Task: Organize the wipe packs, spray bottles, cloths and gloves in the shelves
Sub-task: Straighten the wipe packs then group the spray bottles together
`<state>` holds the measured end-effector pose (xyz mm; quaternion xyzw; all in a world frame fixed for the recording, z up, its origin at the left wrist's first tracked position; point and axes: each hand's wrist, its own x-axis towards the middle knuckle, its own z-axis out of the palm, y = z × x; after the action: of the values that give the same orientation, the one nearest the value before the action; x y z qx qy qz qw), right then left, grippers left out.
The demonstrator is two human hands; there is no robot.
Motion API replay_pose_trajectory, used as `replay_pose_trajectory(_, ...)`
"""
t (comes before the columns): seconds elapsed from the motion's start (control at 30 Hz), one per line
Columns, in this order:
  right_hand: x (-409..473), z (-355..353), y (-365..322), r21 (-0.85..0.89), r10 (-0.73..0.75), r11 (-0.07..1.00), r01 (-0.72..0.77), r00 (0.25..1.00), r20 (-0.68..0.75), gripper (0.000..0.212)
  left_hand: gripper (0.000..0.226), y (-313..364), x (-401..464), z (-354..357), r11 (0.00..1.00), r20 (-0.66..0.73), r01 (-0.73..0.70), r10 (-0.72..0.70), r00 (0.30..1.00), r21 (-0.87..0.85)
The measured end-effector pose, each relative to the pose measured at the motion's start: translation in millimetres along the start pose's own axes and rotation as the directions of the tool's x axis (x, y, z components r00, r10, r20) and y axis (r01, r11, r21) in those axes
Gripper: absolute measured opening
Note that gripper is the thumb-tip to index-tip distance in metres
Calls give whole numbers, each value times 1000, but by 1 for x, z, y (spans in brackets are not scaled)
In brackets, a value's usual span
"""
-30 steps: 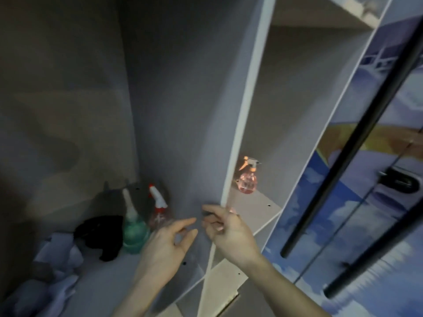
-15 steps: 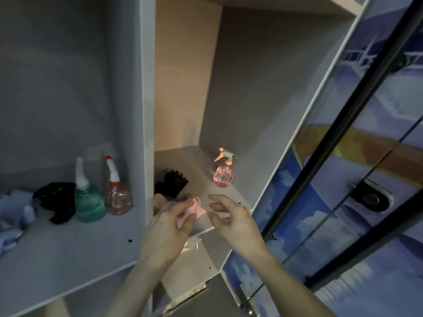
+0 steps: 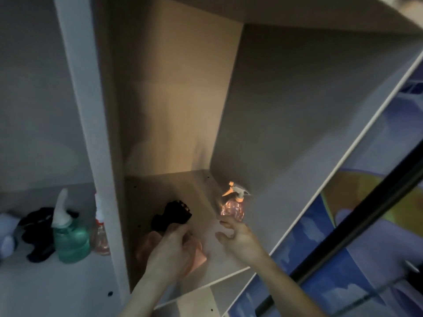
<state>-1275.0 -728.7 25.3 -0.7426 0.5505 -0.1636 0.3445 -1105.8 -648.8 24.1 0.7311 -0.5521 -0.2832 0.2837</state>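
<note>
Head view: the left hand [image 3: 170, 250] is laid on a pink cloth [image 3: 196, 257] on the right shelf [image 3: 206, 197], fingers curled around it, just near of a black glove [image 3: 171, 215]. The right hand [image 3: 238, 236] is spread open, empty, near a pink spray bottle [image 3: 232, 207].

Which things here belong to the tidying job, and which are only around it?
For the job:
- pink spray bottle
- green spray bottle
- red-capped spray bottle
- black glove
- pink cloth under the left hand
- dark gloves
- right hand, open

Only around:
- shelf divider
- sliding door
</note>
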Motion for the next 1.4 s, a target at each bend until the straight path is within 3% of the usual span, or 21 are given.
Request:
replay_pose_trajectory(0.23,90,-37,26,-160,-15,987,-1,995,-95,51,43,5,41,4,997,5,25,-25,1000,67)
replay_pose_trajectory(0.3,122,-47,31,-321,-37,947,19,998,-51,53,43,8,45,6,993,-35,45,-41,999,110)
replay_pose_trajectory(0.37,152,-56,39,-546,-3,837,15,1000,23,58,42,11,46,6,981,-86,67,-52,995,180)
replay_pose_trajectory(0.5,192,-59,54,-548,103,833,-75,994,20,40,43,10,49,6,941,-150,128,-84,985,312)
replay_pose_trajectory(0.67,187,-51,57,-652,-17,757,-52,995,-100,31,45,7,43,11,929,-197,194,-136,971,315)
replay_pose_trajectory(0.83,164,-55,54,-494,-4,869,-25,998,-58,34,46,9,32,17,933,-219,219,-160,962,284)
replay_pose_trajectory(1.0,132,-62,47,-137,-50,989,54,998,30,17,53,21,21,37,930,-235,219,-151,960,295)
replay_pose_trajectory(1.07,118,-64,42,-61,-99,993,101,994,37,12,57,28,16,47,929,-231,201,-131,964,310)
replay_pose_trajectory(1.13,96,-63,28,-41,-184,982,187,981,59,24,61,34,7,60,948,-214,161,-103,971,273)
replay_pose_trajectory(1.23,51,-52,5,-105,-342,929,356,931,130,21,78,43,-12,83,960,-197,136,-88,977,246)
replay_pose_trajectory(1.4,-12,-26,-24,-2,-476,866,499,828,297,17,66,41,-62,92,942,-362,252,-161,918,220)
